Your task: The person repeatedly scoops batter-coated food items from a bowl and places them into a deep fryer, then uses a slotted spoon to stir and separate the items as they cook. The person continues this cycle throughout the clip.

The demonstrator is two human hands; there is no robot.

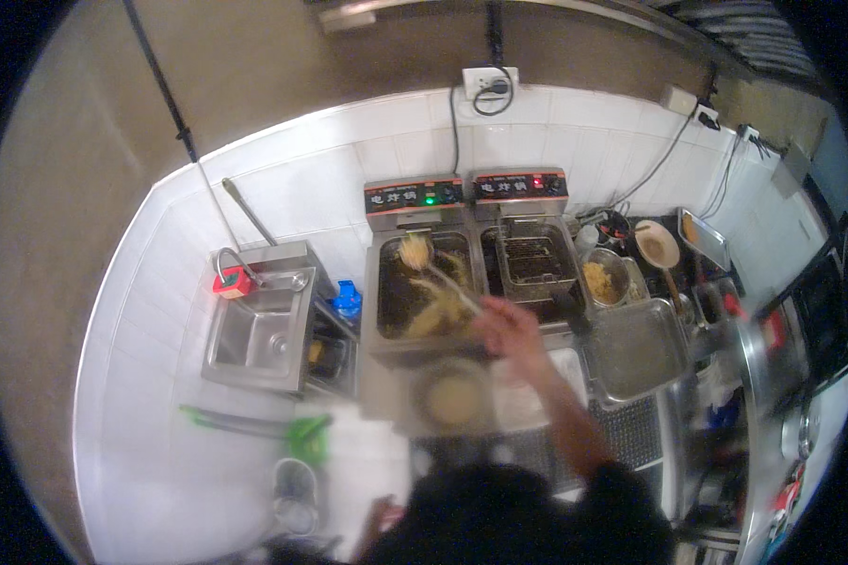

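My right hand (505, 326) is closed around the handle of a metal skimmer (446, 277) above the left electric deep fryer (378, 340). Pale fried food (415, 251) shows at the skimmer's head, over the oil. More pale, yellowish pieces or foam (438, 311) lie in the same oil. Near the bottom edge, my left hand (389, 512) is blurred and partly hidden by the dark clothing; what it holds, if anything, cannot be told. A round bowl (424, 399) with pale contents stands just in front of the left fryer.
A second fryer with a wire basket (531, 260) stands to the right. Beyond it are a bowl of yellow food (605, 275), a wooden-handled pan (657, 244) and a metal tray (636, 349). A steel sink (258, 339) is at the left, with a green long-handled tool (308, 436) below it.
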